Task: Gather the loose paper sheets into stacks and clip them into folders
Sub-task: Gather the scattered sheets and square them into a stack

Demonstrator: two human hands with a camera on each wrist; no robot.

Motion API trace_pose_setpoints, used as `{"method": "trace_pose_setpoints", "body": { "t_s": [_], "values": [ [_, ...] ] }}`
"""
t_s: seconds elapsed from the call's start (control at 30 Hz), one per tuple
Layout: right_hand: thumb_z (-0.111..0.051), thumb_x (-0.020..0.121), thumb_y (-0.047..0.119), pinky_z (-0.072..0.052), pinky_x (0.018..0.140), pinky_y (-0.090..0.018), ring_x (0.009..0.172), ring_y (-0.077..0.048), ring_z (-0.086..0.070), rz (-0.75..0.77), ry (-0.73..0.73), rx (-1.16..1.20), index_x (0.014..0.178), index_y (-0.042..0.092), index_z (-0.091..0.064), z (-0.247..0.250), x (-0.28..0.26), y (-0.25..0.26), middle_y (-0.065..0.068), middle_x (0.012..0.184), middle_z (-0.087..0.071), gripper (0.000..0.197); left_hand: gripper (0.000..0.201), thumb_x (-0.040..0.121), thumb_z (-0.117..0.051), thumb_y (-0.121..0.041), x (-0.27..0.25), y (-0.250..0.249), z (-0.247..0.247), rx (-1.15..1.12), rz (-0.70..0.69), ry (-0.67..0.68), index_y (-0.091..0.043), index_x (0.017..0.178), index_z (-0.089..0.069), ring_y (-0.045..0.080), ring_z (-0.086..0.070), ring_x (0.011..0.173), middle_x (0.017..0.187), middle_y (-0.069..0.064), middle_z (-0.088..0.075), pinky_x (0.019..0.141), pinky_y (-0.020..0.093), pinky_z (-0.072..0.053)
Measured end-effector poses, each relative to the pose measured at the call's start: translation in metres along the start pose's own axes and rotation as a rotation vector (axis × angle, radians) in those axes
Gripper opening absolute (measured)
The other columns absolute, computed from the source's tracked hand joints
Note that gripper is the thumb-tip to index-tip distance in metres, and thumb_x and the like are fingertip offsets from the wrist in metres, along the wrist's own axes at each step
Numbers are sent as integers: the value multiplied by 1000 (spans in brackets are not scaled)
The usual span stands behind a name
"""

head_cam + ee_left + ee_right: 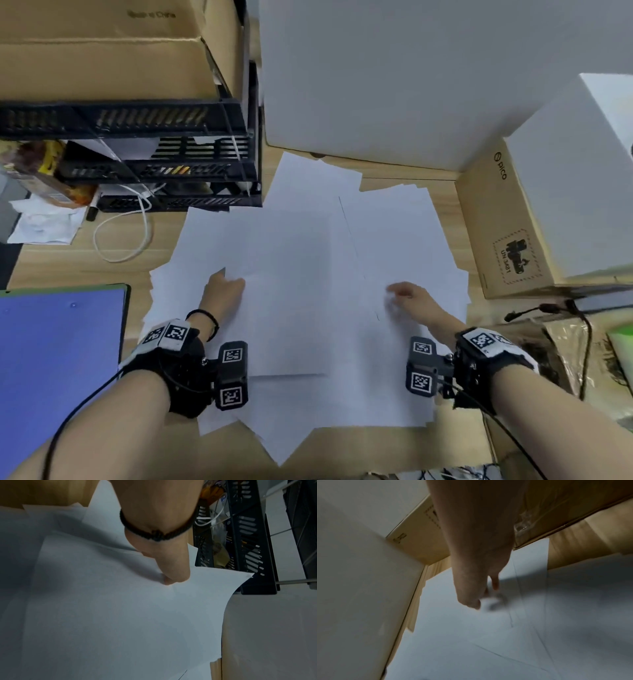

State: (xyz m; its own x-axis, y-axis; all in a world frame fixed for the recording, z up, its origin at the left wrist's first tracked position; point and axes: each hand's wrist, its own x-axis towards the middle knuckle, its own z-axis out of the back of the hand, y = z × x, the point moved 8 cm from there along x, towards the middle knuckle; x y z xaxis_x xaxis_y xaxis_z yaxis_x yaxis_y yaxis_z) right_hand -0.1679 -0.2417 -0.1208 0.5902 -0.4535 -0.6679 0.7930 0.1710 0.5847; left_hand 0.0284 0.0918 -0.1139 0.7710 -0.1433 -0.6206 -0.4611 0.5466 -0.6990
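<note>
Several loose white paper sheets (pixel 308 274) lie overlapping across the wooden desk (pixel 85 263). My left hand (pixel 226 286) pinches the left edge of one sheet. In the left wrist view its thumb (pixel 171 580) presses on top of that sheet (pixel 205 588), whose far corner curls up; the fingers beneath are hidden. My right hand (pixel 399 294) is blurred and its fingertips (pixel 494 584) touch the sheets (pixel 471 642) on the right side. Whether it grips one is unclear. A blue folder (pixel 58 342) lies flat at the near left, apart from both hands.
Black stacked trays (pixel 171 161) under a cardboard box (pixel 102 51) stand at the back left, with a white cable (pixel 137 233) in front. A large white box (pixel 394 85) blocks the back. A brown carton (pixel 496 233) and a black cable (pixel 582 325) sit on the right.
</note>
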Motion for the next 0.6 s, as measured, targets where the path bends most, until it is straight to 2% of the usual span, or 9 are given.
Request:
{"method": "trace_pose_setpoints", "body": {
  "t_s": [0.07,0.13,0.2,0.27,0.37,0.43,0.47,0.53,0.6],
  "values": [
    [-53,94,3,-42,98,-34,126,-29,-50,70,-233,-18,132,7,-54,40,19,-4,-13,140,-51,38,11,88,-49,-8,8,1,-7,1,13,-2,-14,88,-58,24,-55,79,88,5,-61,69,29,-43],
    [-53,94,5,-30,112,-42,140,-31,-33,90,-304,-102,138,7,-48,59,36,-8,-16,147,-40,44,15,87,-48,-8,16,4,-10,-2,13,-33,-14,94,-59,25,-57,82,91,5,-63,74,31,-45],
    [-53,92,15,-30,108,-50,132,-34,-34,82,-193,-234,129,11,-53,48,52,-9,-18,131,-47,37,19,85,-46,-6,21,1,-7,57,-30,-117,-11,98,-59,25,-57,87,95,4,-62,77,32,-46],
    [-46,86,32,-34,95,-49,120,-28,-35,99,-46,-466,113,32,-52,19,49,1,-6,114,-46,27,30,87,-47,-9,24,-6,-5,143,-60,-193,-6,115,-57,27,-53,110,122,9,-54,97,37,-44],
    [-48,94,28,-19,110,-48,142,-22,-22,222,169,-616,144,33,-35,-35,31,24,7,153,-31,52,49,94,-46,-15,25,-10,-13,192,-14,-195,-4,141,-37,25,-31,136,150,5,-27,114,34,-27],
    [-50,95,22,-15,112,-42,142,-18,-25,334,262,-559,145,32,-36,-59,21,37,13,152,-37,53,52,95,-47,-17,29,-13,-18,202,-11,-201,-4,143,-34,25,-26,139,152,5,-25,115,35,-25],
    [-52,94,19,-18,113,-41,140,-18,-29,367,236,-494,142,31,-42,-57,23,39,11,150,-41,51,52,94,-47,-18,30,-14,-17,212,-10,-206,-5,143,-34,25,-26,139,152,4,-26,115,36,-25],
    [-56,90,10,-26,114,-44,139,-25,-37,354,12,-329,136,20,-52,-25,37,41,-2,148,-45,47,53,93,-49,-23,33,-13,-11,258,19,-224,-7,142,-38,25,-27,139,152,2,-27,115,39,-26],
    [-57,90,8,-28,113,-47,137,-32,-38,248,-225,-173,138,8,-49,20,51,30,-14,146,-44,48,52,85,-51,-33,36,-6,-4,272,60,-220,-9,131,-51,28,-37,133,148,3,-36,111,44,-32]
  ]
}}
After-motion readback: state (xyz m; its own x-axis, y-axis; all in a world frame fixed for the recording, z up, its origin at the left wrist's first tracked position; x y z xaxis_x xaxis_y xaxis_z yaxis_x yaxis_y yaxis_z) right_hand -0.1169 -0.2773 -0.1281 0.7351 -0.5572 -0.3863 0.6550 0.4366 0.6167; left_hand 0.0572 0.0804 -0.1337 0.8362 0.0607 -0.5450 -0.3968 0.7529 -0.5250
